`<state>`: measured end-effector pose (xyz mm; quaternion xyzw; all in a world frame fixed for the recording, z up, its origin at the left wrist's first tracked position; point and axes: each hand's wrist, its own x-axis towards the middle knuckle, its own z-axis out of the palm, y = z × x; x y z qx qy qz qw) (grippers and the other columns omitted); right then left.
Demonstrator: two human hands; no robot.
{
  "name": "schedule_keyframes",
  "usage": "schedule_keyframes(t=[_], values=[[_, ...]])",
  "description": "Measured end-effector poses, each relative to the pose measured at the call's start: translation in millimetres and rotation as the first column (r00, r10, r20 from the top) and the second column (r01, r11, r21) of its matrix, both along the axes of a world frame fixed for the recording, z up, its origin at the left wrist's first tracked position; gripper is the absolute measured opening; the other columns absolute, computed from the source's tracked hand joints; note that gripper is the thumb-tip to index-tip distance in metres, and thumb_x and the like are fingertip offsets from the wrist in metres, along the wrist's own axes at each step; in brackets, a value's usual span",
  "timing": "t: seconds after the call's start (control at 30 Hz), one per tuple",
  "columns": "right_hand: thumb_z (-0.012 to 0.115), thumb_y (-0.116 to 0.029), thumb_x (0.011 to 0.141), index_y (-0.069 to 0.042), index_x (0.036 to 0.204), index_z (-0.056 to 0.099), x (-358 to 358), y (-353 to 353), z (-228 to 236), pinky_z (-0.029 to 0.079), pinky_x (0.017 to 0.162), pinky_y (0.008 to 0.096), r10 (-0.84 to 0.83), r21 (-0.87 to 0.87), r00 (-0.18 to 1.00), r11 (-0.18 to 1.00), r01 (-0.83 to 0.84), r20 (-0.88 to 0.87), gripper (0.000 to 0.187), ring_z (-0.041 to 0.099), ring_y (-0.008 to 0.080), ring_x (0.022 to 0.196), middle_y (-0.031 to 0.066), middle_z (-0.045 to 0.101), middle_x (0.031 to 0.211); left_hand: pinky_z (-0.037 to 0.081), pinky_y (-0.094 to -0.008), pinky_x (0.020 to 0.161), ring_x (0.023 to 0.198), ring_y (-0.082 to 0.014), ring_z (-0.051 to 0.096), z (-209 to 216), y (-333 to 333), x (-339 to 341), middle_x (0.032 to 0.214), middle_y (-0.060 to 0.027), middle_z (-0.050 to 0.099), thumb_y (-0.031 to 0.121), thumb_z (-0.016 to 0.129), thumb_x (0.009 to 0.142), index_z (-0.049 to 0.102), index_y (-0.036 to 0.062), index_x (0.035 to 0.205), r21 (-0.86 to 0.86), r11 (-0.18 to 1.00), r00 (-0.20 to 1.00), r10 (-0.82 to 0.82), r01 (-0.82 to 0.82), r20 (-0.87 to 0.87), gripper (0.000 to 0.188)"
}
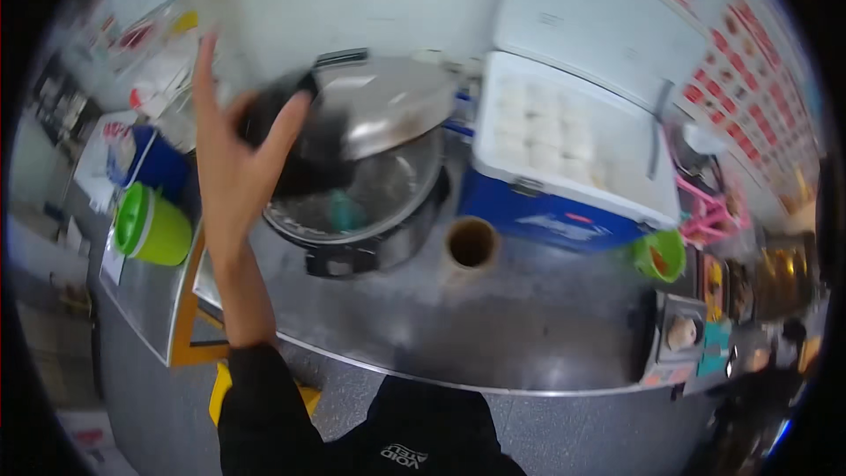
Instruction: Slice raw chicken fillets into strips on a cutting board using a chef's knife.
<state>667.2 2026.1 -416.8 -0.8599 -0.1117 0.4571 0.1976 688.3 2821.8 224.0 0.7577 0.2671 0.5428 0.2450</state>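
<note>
Steel tabletop (pixel 546 322), pale wall (pixel 405 4) behind. Left hand (pixel 231 154) nearer, right hand unseen. Left fingers (pixel 207 79) spread; cannot tell if they grip the blurred black thing (pixel 313 150) immediately right, long axis unclear. Pot (pixel 407 242) below-right of them.

A pot (pixel 414 231) stands on the left part of the counter (pixel 529 326), a lid (pixel 397 97) over its back. To its right is a cooler (pixel 489 198), with blocks (pixel 545 128) in rows inside. A cup (pixel 470 249) stands between them, nearer the front. A jug (pixel 157 229) is left of the pot; a bowl (pixel 667 256) sits right of the cooler.
</note>
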Motion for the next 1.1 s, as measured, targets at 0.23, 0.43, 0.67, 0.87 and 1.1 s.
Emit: schedule_keyframes(t=[0.23, 0.43, 0.67, 0.87, 1.1], values=[[0.058, -0.03, 0.09, 0.003, 0.105, 0.065, 20, 153, 66, 0.049, 0.059, 0.0319, -0.072, 0.138, 0.997, 0.988, 0.067, 0.031, 0.037, 0.06, 0.0153, 0.067, 0.0093, 0.067, 0.081, 0.053, -0.0356, 0.084, 0.097, -0.0334, 0.065, 97, 53, 50, 0.105, -0.028, 0.063, 0.04, 0.07, 0.084, 0.038, 0.0025, 0.141, -0.193, 0.949, 0.944, 0.196, -0.251, -0.264, 0.075], [0.056, -0.031, 0.093, 0.0, 0.115, 0.06, 43, 253, 105, 0.053, 0.063, 0.0317, -0.599, 0.074, 0.785, 0.786, 0.614, -0.16, 0.038, 0.066, 0.0188, 0.073, 0.0118, 0.068, 0.085, 0.042, -0.0531, 0.104, 0.116, -0.0462, 0.053, -56, 82, -45, 0.141, -0.025, 0.041, 0.048, 0.086, 0.062, 0.019, 0.0012, 0.146, 0.008, 0.952, 0.934, -0.3, 0.305, 0.194, 0.117], [0.058, -0.03, 0.088, -0.002, 0.101, 0.069, 15, 275, 129, 0.053, 0.067, 0.0344, -0.361, -0.05, 0.932, 0.931, 0.36, -0.013, 0.033, 0.067, 0.0191, 0.075, 0.0124, 0.07, 0.085, 0.042, -0.0437, 0.088, 0.102, -0.0292, 0.051, -123, 32, -89, 0.109, -0.0178, 0.054, 0.044, 0.075, 0.079, 0.036, -0.0006, 0.139, -0.228, 0.972, 0.968, -0.117, 0.065, -0.223, 0.084], [0.054, -0.039, 0.088, -0.007, 0.095, 0.071, 13, 288, 100, 0.052, 0.073, 0.0412, -0.543, -0.059, 0.84, 0.839, 0.541, -0.008, 0.037, 0.067, 0.0257, 0.075, 0.0097, 0.07, 0.078, 0.044, -0.0343, 0.066, 0.079, -0.0222, 0.053, -162, 43, -84, 0.089, -0.0131, 0.057, 0.04, 0.071, 0.084, 0.044, -0.0044, 0.134, -0.278, 0.957, 0.986, 0.037, -0.082, -0.164, 0.072], [0.056, -0.037, 0.085, -0.004, 0.107, 0.067, -61, 259, 126, 0.05, 0.084, 0.0453, -0.614, -0.052, 0.788, 0.786, 0.616, 0.048, 0.042, 0.066, 0.0339, 0.095, 0.0211, 0.068, 0.099, 0.047, -0.0348, 0.067, 0.078, -0.0241, 0.056, -138, 13, -43, 0.088, -0.0158, 0.059, 0.025, 0.059, 0.091, 0.049, -0.0069, 0.128, -0.364, 0.931, 0.994, -0.077, 0.042, -0.083, 0.05]])
